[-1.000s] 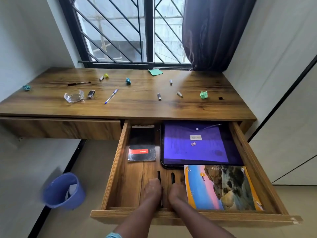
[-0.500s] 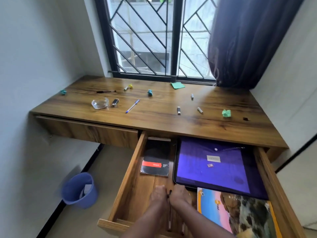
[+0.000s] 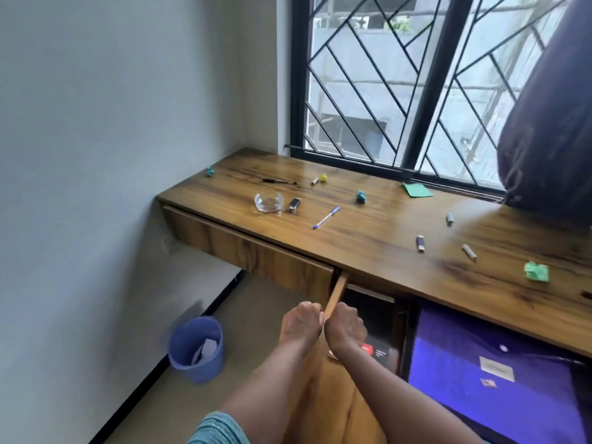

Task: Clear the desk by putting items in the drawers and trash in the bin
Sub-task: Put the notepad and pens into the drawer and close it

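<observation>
While both hands hung side by side over the open drawer [image 3: 336, 291], the fingers were curled under and hidden behind the knuckles, so I could not tell whether the left hand [image 3: 299, 322] or the right hand [image 3: 344, 326] held anything. They sat just at the drawer's left wall. Inside lay a black notebook [image 3: 376, 344] and, to its right, a purple folder [image 3: 480, 373]. The left drawer [image 3: 246, 254] stood closed. Much seemed left to do: on the desk [image 3: 368, 248] there were a glass ashtray [image 3: 268, 202], a lighter [image 3: 294, 204] just beside it, a blue pen [image 3: 326, 217], a black pen [image 3: 279, 181], several small stubs, a green pad [image 3: 417, 190] and four paper balls, one green [image 3: 535, 271]. On the floor, the blue bin [image 3: 196, 349] held some white paper.
</observation>
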Tool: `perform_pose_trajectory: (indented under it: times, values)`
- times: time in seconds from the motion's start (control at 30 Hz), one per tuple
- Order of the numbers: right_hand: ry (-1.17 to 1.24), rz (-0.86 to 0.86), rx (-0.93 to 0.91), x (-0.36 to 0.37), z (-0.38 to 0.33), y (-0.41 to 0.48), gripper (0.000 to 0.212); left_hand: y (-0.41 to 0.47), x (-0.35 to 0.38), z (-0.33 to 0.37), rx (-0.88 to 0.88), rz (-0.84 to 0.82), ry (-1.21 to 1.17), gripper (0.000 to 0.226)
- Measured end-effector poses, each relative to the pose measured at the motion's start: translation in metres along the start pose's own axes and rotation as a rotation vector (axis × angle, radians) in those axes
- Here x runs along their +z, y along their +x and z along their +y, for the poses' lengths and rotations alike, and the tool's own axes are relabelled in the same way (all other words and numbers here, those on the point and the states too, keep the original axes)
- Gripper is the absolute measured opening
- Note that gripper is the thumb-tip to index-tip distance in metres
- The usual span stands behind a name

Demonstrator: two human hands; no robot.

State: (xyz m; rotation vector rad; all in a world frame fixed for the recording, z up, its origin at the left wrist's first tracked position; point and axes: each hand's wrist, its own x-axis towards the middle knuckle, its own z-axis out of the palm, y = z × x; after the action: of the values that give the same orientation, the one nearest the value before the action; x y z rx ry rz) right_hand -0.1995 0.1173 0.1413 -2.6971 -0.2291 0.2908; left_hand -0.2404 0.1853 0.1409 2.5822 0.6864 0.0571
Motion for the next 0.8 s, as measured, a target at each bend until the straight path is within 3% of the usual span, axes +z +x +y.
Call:
perform_pose_trajectory:
  times: [0.27, 0.43, 0.67, 0.8]
  values:
    - [0.046, 0.059, 0.061, 0.047, -0.125, 0.019, 0.025, 0.062, -0.063, -0.113, 0.080, 0.039, -0.019, 0.030]
    - [0.042, 0.065, 0.082, 0.067, -0.187, 0.030, 0.026, 0.102, -0.101, -0.148, 0.059, 0.057, -0.040, 0.030]
    - [0.045, 0.154, 0.195, 0.057, -0.209, 0.078, 0.026, 0.149, -0.123, -0.158, -0.043, 0.050, -0.173, 0.028]
    - [0.033, 0.182, 0.242, 0.045, -0.203, 0.119, 0.023, 0.179, -0.136, -0.163, -0.002, 0.030, -0.190, 0.027]
